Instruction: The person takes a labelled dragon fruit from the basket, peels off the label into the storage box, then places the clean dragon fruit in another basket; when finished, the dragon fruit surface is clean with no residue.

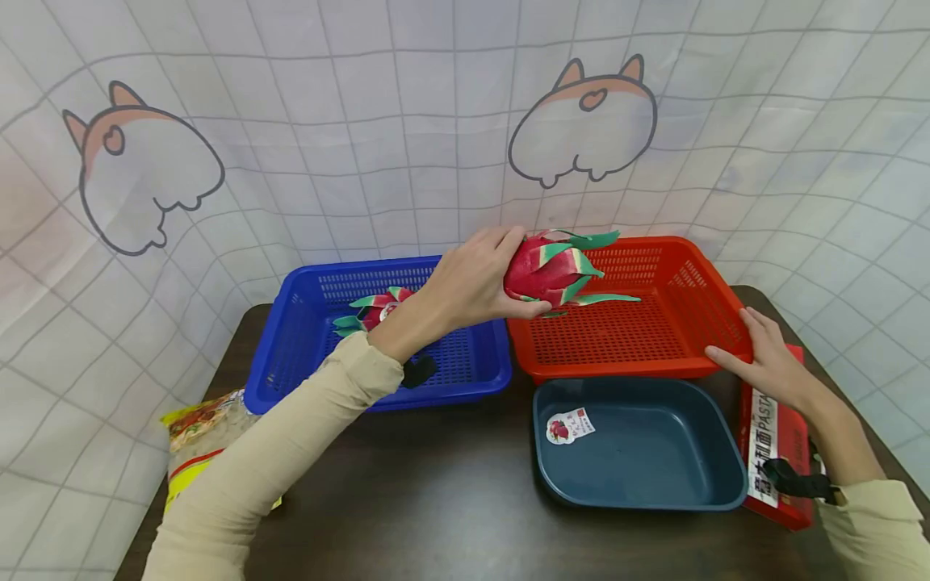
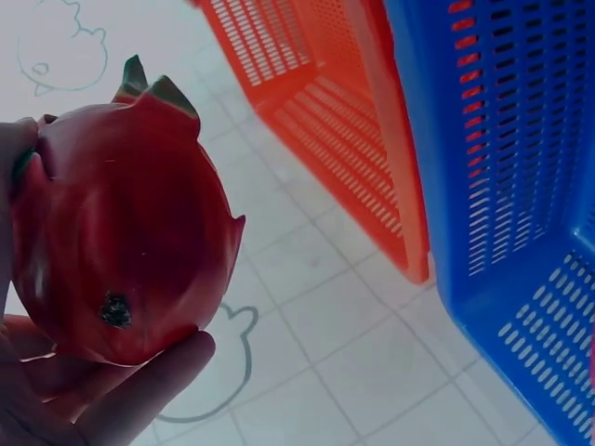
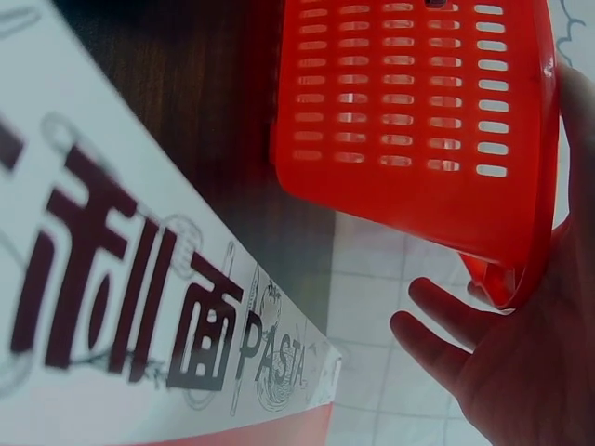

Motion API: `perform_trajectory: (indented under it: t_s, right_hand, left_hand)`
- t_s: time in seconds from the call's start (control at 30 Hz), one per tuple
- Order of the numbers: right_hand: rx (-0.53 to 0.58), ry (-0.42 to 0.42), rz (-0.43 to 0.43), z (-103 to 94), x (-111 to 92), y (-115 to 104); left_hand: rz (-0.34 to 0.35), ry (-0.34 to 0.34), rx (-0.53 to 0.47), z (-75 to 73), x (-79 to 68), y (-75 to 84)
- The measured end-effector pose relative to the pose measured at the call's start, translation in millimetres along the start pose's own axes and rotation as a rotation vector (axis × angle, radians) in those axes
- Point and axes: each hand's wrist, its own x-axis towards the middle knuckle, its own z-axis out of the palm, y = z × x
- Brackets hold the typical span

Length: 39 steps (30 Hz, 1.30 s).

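Note:
My left hand [image 1: 472,278] grips a red dragon fruit [image 1: 545,270] with green-tipped scales, high over the gap between the two baskets. In the left wrist view, the fingers curl under the dragon fruit [image 2: 139,232], and its dark stem end shows. At the front right corner of the red basket [image 1: 596,351], my right hand [image 1: 773,363] rests on the rim, fingers extended and thumb along the front side. The right wrist view has loose fingers [image 3: 446,339] beside that basket's corner [image 3: 409,200]. A second dragon fruit [image 1: 374,311] lies in the blue basket [image 1: 291,323], partly behind my left forearm.
A dark blue tub [image 1: 632,452] with a dragon fruit sticker [image 1: 570,426] stands before the red basket. Right of it lies a red pasta box [image 1: 777,452], under my right forearm. A yellow-trimmed food bag [image 1: 199,440] sits at the left table edge. A grid-patterned curtain [image 1: 421,145] hangs behind.

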Motion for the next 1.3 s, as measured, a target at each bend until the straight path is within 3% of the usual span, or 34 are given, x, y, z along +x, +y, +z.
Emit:
perform_trajectory:
  t_s: [0.17, 0.33, 0.57, 0.93, 1.13, 1.3]
  right_hand:
    - [-0.006, 0.005, 0.005, -1.5, 1.6, 0.6]
    - [-0.002, 0.008, -0.009, 0.2, 0.3, 3.2]
    - [-0.010, 0.030, -0.025, 0.4, -0.1, 3.6]
    - [0.004, 0.028, -0.027, -0.2, -1.8, 1.9]
    - [0.000, 0.020, -0.015, -1.4, -1.3, 3.4]
    - [-0.012, -0.004, 0.014, -0.4, -0.7, 2.4]
  left_hand:
    - [0.020, -0.098, 0.027, 5.1, 17.4, 1.7]
    - [0.070, -0.192, 0.079, 14.0, 25.6, 4.7]
    - [0.130, -0.166, 0.166, 26.0, 34.4, 7.5]
    - [0.079, -0.209, 0.142, 41.0, 70.4, 10.4]
    - [0.048, -0.265, 0.028, 46.2, 92.0, 13.1]
    - [0.016, -0.292, -0.046, 53.8, 101.3, 16.2]
